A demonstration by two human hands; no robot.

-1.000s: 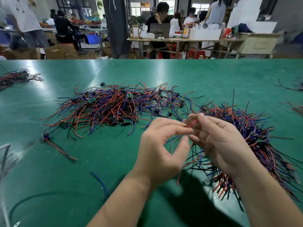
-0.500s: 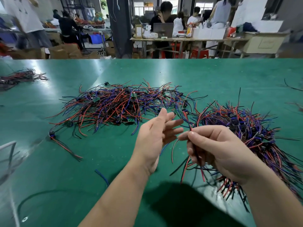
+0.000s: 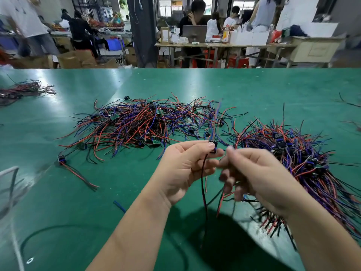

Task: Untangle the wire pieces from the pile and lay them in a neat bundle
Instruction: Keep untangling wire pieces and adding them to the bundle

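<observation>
Pinching wire piece (image 3: 213, 146) in left hand (image 3: 183, 169), pile (image 3: 136, 124) beyond

Bright overhead light glares on the green table (image 3: 254, 89), right hand (image 3: 259, 177) motion-blurred, edges bent by wide-angle distortion

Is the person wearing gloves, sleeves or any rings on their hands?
No gloves: the left hand and the right hand are both bare. No ring, watch or bracelet shows. The left forearm and right forearm are bare too, with no sleeve in view.
</observation>
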